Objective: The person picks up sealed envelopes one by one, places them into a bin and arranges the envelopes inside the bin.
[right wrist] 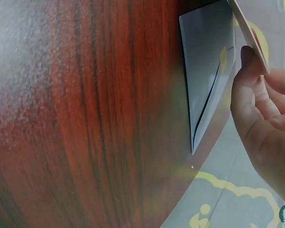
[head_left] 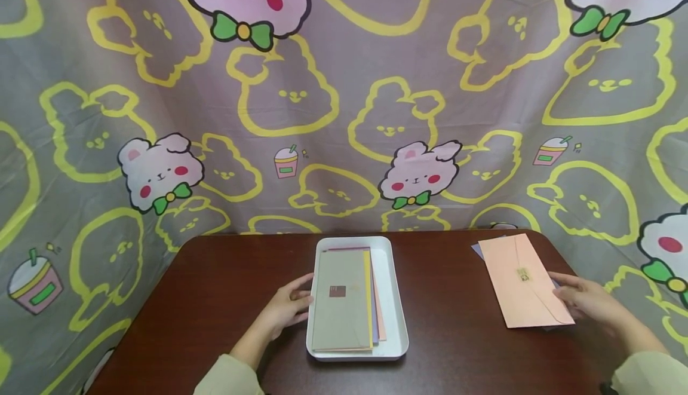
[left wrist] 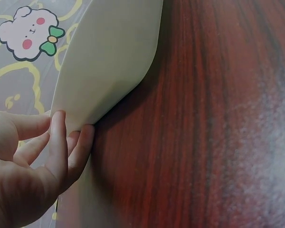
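A white tray (head_left: pixel 399 323) stands on the table holding a stack of envelopes, topped by a grey-green envelope (head_left: pixel 344 317) with a dark square seal. At the tray's left side my left hand (head_left: pixel 287 305) holds its edge, the fingertips on the outer wall in the left wrist view. Out to the right, my right hand (head_left: pixel 588 299) pinches the right edge of a peach envelope (head_left: pixel 524 299) with a small gold-green seal. Mostly hidden beneath it is a blue-grey envelope (right wrist: pixel 206 57), whose corner lies on the table in the right wrist view.
Under everything is a dark reddish-brown wooden table (head_left: pixel 226 299) with rounded far corners. A grey curtain (head_left: pixel 344 126) printed with yellow outlines and pink cartoon animals hangs close behind and around it. Yellow, purple and pink edges show below the top envelope in the stack.
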### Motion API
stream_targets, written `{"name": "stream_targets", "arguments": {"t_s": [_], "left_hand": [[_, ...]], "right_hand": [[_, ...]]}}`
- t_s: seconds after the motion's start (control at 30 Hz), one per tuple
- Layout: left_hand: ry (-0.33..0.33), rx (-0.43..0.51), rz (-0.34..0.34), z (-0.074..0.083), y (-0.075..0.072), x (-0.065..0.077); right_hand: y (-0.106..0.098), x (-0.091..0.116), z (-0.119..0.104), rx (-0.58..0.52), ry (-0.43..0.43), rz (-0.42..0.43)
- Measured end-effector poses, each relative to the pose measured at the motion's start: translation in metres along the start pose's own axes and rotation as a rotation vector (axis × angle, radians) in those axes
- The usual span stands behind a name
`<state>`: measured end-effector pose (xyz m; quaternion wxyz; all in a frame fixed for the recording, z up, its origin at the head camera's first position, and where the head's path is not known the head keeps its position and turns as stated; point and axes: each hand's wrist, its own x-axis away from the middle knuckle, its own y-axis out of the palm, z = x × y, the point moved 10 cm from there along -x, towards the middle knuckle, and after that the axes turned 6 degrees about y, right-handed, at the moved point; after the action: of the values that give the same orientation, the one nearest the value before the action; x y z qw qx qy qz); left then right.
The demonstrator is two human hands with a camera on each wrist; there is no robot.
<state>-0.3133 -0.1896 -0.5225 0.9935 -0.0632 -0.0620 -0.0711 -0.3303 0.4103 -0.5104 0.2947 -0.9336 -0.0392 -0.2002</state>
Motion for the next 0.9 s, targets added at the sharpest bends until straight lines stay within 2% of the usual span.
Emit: {"name": "stream_targets", "arguments": {"t_s": [0.17, 0.33, 0.57, 0.9], "left_hand": [[0.003, 0.001, 0.006, 0.000, -0.001, 0.000], [0.003, 0.003, 0.007, -0.001, -0.001, 0.000], [0.003, 0.001, 0.008, 0.002, -0.001, 0.001], [0.004, 0.006, 0.005, 0.001, 0.000, 0.001]], "right_hand": [[0.003, 0.004, -0.009, -0.046, -0.020, -0.015], [0.006, 0.006, -0.014, -0.015, -0.027, -0.008], [0.011, 0.010, -0.029, 0.000, -0.108, -0.004], [0.030, 0.019, -0.048, -0.089, -0.197, -0.023]]}}
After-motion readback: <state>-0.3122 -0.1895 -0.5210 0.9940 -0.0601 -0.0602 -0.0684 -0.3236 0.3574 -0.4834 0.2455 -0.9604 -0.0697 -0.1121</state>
